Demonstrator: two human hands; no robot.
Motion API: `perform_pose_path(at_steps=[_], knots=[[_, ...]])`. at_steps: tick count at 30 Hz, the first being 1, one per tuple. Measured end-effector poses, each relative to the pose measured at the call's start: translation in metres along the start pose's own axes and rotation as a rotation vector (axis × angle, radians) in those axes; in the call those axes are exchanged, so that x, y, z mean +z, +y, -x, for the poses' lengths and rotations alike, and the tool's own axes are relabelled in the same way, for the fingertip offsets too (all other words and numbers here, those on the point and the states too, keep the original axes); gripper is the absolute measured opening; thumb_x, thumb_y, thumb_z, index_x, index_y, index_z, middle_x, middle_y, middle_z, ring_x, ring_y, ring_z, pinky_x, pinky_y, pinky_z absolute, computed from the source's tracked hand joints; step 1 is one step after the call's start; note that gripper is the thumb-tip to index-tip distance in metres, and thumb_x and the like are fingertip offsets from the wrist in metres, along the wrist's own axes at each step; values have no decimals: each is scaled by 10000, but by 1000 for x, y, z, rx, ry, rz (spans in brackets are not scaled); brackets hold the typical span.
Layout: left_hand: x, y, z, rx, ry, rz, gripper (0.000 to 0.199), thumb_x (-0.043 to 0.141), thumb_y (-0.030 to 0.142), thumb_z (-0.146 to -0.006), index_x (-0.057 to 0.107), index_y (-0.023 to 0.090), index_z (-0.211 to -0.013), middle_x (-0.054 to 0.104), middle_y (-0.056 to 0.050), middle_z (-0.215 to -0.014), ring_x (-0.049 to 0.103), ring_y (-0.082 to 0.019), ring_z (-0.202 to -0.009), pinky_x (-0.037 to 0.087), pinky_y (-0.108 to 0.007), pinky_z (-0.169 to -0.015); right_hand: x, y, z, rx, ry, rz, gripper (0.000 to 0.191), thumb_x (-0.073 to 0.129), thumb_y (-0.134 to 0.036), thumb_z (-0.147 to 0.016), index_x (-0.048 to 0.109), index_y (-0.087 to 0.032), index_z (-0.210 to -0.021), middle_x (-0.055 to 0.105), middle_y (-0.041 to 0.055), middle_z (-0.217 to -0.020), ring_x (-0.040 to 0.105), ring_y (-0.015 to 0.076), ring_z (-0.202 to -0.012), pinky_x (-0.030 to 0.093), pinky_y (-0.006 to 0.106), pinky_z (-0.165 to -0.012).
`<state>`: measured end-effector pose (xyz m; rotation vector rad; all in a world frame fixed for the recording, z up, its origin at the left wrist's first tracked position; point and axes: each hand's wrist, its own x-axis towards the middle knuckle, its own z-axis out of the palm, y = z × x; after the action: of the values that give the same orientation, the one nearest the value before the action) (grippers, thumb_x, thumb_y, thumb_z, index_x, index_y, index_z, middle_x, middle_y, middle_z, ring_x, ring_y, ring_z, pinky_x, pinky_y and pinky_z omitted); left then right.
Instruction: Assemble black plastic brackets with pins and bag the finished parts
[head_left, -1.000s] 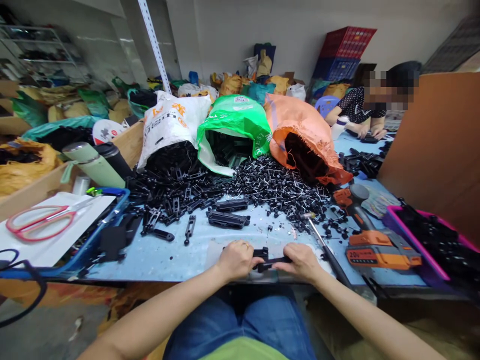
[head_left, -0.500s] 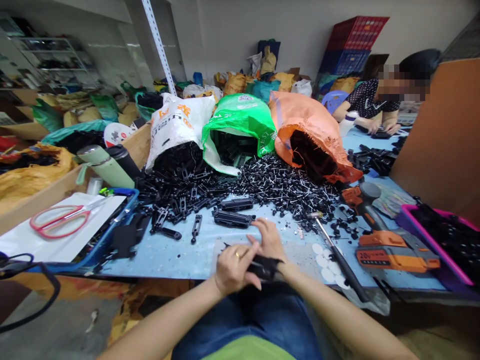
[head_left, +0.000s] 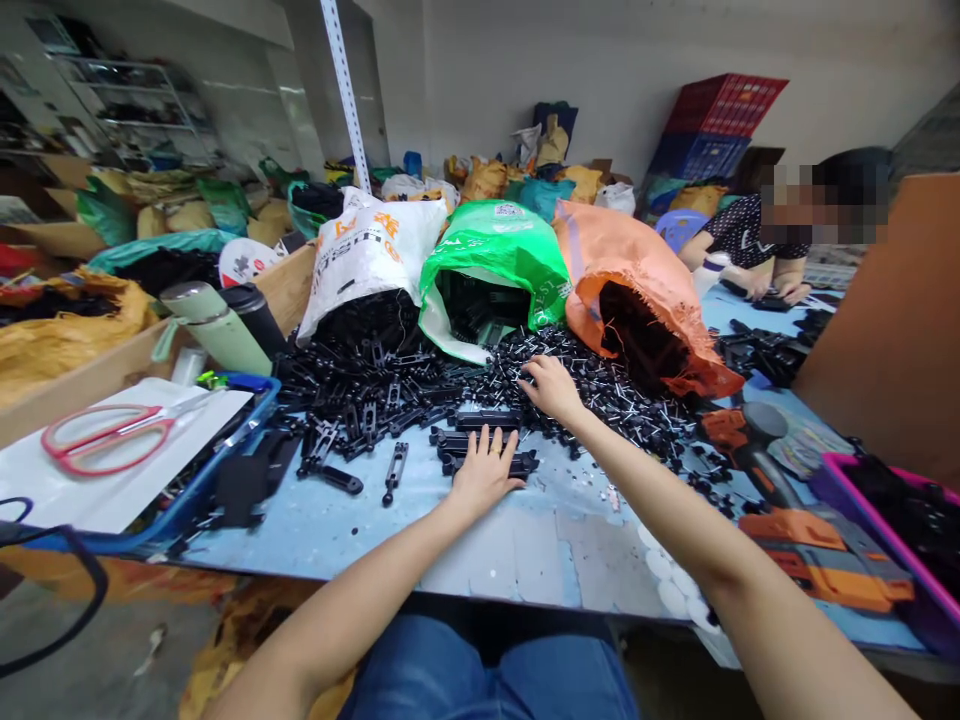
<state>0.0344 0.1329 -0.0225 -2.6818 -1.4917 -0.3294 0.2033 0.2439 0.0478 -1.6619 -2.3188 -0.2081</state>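
Note:
My left hand [head_left: 486, 472] lies with fingers spread on the nearest of three long black plastic parts [head_left: 486, 421], which sit side by side on the blue tabletop. Reaching farther out, my right hand [head_left: 553, 388] is at the near left side of a heap of black-headed screws with silvery shanks [head_left: 622, 400]; its fingers are slightly bent and apart, and no held piece shows. Left of these lies a pile of black plastic link arms [head_left: 360, 380], with one single link arm [head_left: 394, 472] apart from it.
White [head_left: 375, 250], green [head_left: 499, 250] and orange [head_left: 637, 270] sacks lie open behind the heaps. Red scissors [head_left: 105, 440] rest on a blue tray [head_left: 266, 400] at left. An orange cordless power tool [head_left: 825, 565] and a pink-rimmed basket [head_left: 892, 530] stand right. A co-worker [head_left: 757, 240] sits beyond.
Both hands have moved forward from the table's front edge. The black part they held now lies beside the other two, under my left hand. My right hand has gone to the screws.

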Motion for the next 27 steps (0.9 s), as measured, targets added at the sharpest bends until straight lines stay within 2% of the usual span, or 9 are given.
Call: perform_pose_path(at_steps=[2, 5, 8, 11, 15, 19, 22, 25, 27], knots=[[-6, 0, 3, 15, 15, 14, 821, 515, 582, -767, 220, 155, -1403, 342, -186, -1400, 226, -343, -1321, 218, -533, -1040, 12, -11, -37, 4, -80, -3, 341, 437, -373, -883, 547, -180, -1141, 485, 101, -1161, 374, 240, -1066, 318, 335, -897], [-28, -4, 13, 87, 69, 52, 787, 462, 589, -794, 212, 159, -1403, 267, -168, -1442, 142, -315, -1352, 179, -549, -1058, 36, -21, -87, 60, -111, -11, 351, 465, -374, -867, 561, -150, -1119, 503, 118, -1124, 370, 240, -1059, 311, 335, -891], [-54, -22, 25, 123, 111, 105, 716, 379, 584, -835, 220, 173, -1399, 250, -152, -1452, 124, -304, -1357, 180, -579, -1051, 61, -25, -133, 153, -116, -31, 369, 462, -378, -859, 575, -116, -1094, 493, 149, -1143, 341, 265, -1093, 293, 369, -897], [-68, -58, 32, 47, 136, 134, 601, 375, 499, -875, 296, 159, -1364, 299, -155, -1430, 166, -295, -1350, 227, -562, -1045, 85, -27, -172, 270, -101, -80, 399, 448, -371, -855, 586, -63, -1069, 464, 201, -1189, 299, 313, -1137, 253, 439, -918], [-62, -126, 16, -156, 213, 102, 451, 406, 378, -889, 426, 130, -1266, 386, -169, -1372, 235, -293, -1328, 272, -525, -1038, 107, -28, -204, 402, -73, -218, 385, 497, -294, -810, 596, 8, -1027, 453, 257, -1198, 276, 357, -1162, 209, 493, -933], [-45, -194, -30, -315, 268, 2, 388, 436, 240, -857, 463, 110, -1222, 406, -189, -1347, 243, -314, -1319, 266, -535, -1027, 105, -18, -215, 498, -48, -414, 365, 543, -264, -758, 599, 13, -988, 487, 251, -1166, 297, 354, -1173, 232, 465, -948], [-33, -232, -64, -442, 249, -72, 438, 442, 119, -798, 451, 97, -1235, 377, -193, -1366, 197, -328, -1332, 213, -577, -1028, 85, -6, -207, 535, -43, -622, 334, 519, -331, -778, 609, -40, -916, 586, 196, -1010, 451, 307, -1059, 357, 403, -874], [-29, -254, -79, -472, 170, -54, 336, 466, 93, -753, 561, 112, -1074, 447, -176, -1310, 222, -331, -1322, 211, -591, -1020, 58, 3, -174, 503, -52, -850, 338, 453, -402, -824, 592, -109, -921, 635, 115, -867, 580, 212, -842, 458, 322, -734], [-36, -257, -76, -431, 215, 2, 239, 504, 121, -735, 591, 134, -957, 499, -153, -1251, 265, -323, -1304, 212, -581, -1027, 38, 5, -136, 442, -65, -1057, 328, 443, -412, -837, 570, -148, -985, 643, 83, -855, 610, 176, -779, 486, 300, -694]])
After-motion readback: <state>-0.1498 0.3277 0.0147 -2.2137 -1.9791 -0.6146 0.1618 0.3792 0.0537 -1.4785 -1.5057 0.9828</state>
